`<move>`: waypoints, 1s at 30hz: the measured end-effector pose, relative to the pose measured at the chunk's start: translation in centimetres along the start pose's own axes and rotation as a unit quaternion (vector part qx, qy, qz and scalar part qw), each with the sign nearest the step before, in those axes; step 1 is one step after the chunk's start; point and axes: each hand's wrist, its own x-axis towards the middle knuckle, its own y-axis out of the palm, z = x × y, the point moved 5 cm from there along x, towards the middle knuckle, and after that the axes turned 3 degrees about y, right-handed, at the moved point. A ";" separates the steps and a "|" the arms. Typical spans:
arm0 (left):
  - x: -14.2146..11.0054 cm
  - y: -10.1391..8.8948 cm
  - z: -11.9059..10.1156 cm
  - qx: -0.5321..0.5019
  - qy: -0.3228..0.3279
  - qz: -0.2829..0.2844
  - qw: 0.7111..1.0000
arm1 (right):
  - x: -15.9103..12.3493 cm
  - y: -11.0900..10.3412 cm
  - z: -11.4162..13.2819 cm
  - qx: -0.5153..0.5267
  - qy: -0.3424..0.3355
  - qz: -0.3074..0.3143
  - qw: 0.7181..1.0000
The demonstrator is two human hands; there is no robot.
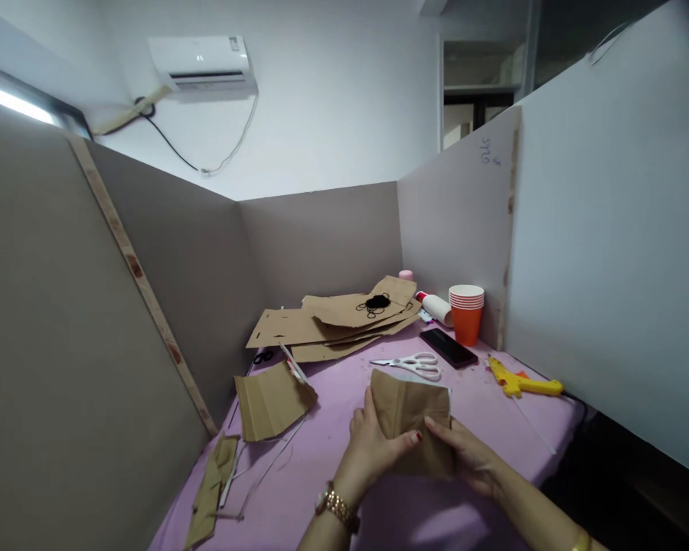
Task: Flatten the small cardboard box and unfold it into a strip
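Observation:
A folded piece of brown kraft paper [419, 409], creased down its left part, is held between both hands above the pink tablecloth. A white edge shows along its top and right side. My left hand [373, 440] grips the paper's left side, fingers partly behind it and thumb across the front. My right hand [465, 451] pinches the right edge, thumb in front and the other fingers mostly behind. Just beyond the paper lie white-handled scissors [413, 363], their blades pointing left.
Brown cardboard sheets [333, 325] with black cord [377, 302] are piled at the back. Paper scraps [272, 402] lie left. On the right are a phone [448, 348], stacked orange cups [467, 315] and a yellow glue gun [520, 379]. Grey partitions [321, 237] enclose the table.

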 end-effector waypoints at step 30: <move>-0.8 5.5 4.8 -0.020 -0.001 -0.074 0.997 | 0.0 -3.8 -1.0 0.066 -0.038 -0.124 0.989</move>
